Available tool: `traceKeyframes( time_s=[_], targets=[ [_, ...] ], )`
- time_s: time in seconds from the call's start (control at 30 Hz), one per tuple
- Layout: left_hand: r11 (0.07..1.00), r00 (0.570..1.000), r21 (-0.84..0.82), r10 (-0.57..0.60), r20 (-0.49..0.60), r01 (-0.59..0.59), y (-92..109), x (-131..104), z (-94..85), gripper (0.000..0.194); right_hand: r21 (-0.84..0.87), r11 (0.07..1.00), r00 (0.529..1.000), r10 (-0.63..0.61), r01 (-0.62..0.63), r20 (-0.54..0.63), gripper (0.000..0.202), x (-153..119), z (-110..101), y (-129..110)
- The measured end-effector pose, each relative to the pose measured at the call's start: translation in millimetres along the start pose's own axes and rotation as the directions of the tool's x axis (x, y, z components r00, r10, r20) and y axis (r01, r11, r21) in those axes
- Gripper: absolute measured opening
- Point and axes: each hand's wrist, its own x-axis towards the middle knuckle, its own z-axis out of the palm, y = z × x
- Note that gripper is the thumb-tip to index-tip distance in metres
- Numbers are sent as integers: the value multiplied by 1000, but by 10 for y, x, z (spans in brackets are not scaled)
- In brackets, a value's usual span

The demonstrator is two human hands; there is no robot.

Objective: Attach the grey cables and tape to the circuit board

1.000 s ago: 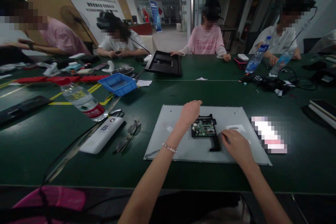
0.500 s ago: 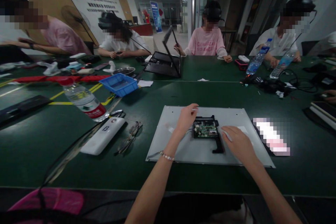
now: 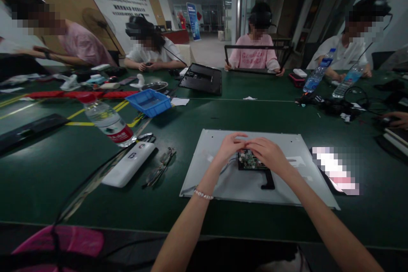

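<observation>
A green circuit board (image 3: 250,160) in a black plastic bracket (image 3: 268,179) lies on a flat grey-white panel (image 3: 204,172). At the board's far edge my left hand (image 3: 232,146) has its fingers bent together. My right hand (image 3: 267,153) reaches across the board from the right, its fingertips meeting those of the left and covering part of the board. Whatever sits between the fingertips is too small or hidden to name. A thin grey cable (image 3: 228,165) runs from the board's left side, below my left hand.
Left of the panel lie eyeglasses (image 3: 159,167), a white power bank (image 3: 130,164) and a tilted water bottle (image 3: 110,121). A blue tray (image 3: 149,103) stands farther back. A phone (image 3: 334,172) is to the right. Across the table, a person holds a black frame (image 3: 255,46).
My right hand has moved left and away from me, over the board to my left fingertips. Across the table, a person has lifted the black frame off the dark panel and turned it.
</observation>
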Motion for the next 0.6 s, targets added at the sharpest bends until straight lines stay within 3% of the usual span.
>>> traceKeyframes(
  time_s=[0.27,0.6],
  targets=[
    [997,997,-16,-74,34,74,11,-7,-24,22,-51,999,1000,-19,18,-22,28,-78,46,-16],
    [994,994,-85,-62,87,69,-28,-10,-21,17,-47,999,997,-29,25,-75,25,-95,58,-10]
  ],
)
